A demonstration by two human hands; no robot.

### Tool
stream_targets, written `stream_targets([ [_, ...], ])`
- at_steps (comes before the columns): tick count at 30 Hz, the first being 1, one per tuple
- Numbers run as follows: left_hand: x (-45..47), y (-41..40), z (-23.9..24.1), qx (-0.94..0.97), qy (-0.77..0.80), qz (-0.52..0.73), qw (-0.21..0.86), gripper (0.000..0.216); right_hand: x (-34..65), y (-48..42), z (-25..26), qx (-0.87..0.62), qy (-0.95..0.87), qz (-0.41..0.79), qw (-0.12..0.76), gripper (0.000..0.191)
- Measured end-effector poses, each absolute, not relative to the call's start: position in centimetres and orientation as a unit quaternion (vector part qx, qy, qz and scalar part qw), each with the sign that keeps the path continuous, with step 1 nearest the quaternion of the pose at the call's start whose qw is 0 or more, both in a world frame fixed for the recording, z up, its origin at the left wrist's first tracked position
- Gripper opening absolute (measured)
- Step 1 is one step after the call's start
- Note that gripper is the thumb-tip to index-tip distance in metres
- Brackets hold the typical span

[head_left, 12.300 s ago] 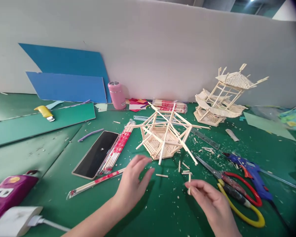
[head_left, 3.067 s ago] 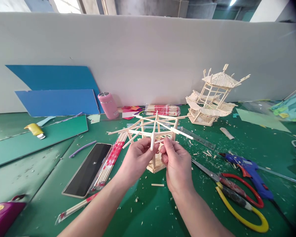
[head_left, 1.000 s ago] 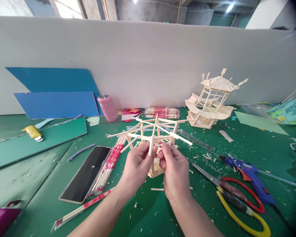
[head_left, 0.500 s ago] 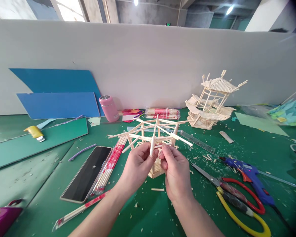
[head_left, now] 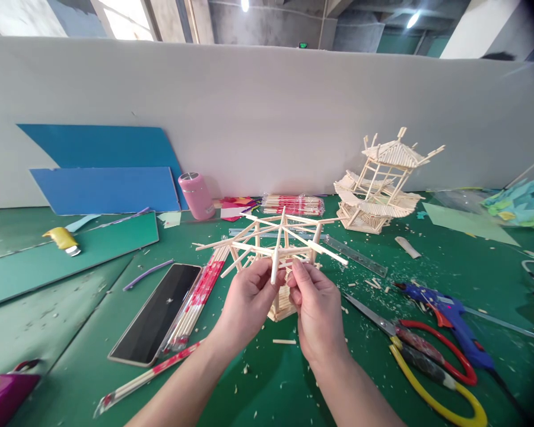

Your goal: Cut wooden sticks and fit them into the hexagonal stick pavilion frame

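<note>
Short of the rear edge of the worktop point(head_left: 258, 394), left hand point(head_left: 249, 292) pinches the front rafter point(head_left: 277, 252) of the stick frame point(head_left: 282, 226); right hand point(head_left: 317, 299) pinches a short stick point(head_left: 287, 264); steady, level support should help

Ceiling lamps point(head_left: 412, 19) glow over a bright, mostly sharp view, soft-shadowed, its upper-right corner black.

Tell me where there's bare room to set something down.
Left of the phone, between the green board and purple object, is a patch bearing only specks. A crumb-strewn gap lies between the forearms. Crowded: right side, with scissors and glue gun; around the stick frame.
</note>
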State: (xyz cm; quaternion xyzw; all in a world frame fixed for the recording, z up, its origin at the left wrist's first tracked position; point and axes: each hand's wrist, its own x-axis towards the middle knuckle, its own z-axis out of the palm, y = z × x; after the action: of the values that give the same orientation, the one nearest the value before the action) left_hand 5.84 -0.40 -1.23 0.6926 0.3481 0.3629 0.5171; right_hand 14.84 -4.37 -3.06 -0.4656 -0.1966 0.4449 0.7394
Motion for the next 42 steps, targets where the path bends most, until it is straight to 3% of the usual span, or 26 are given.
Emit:
stream_targets([
  [13,6.1,-0.3,-1.6,0.695,0.364,0.374,0.494,0.014,15.3,-5.1,-3.6,-0.484,-0.244,0.465,0.7,0.032],
  [24,5.9,-1.1,-6.1,0.708,0.399,0.359,0.458,0.017,17.1,-8.0,-5.8,-0.565,-0.336,0.44,0.612,0.03],
  [31,4.1,-3.4,-6.4,0.701,0.429,0.373,0.431,0.021,18.0,-9.4,-5.9,-0.589,-0.364,0.427,0.582,0.031],
  [34,4.0,-5.0,-5.6,0.693,0.424,0.339,0.474,0.014,18.3,-10.1,-5.5,-0.598,-0.385,0.419,0.565,0.03],
  [42,5.3,-6.5,-3.8,0.556,0.413,0.232,0.683,0.029,18.2,-11.2,-4.6,-0.577,-0.429,0.432,0.544,0.026],
])
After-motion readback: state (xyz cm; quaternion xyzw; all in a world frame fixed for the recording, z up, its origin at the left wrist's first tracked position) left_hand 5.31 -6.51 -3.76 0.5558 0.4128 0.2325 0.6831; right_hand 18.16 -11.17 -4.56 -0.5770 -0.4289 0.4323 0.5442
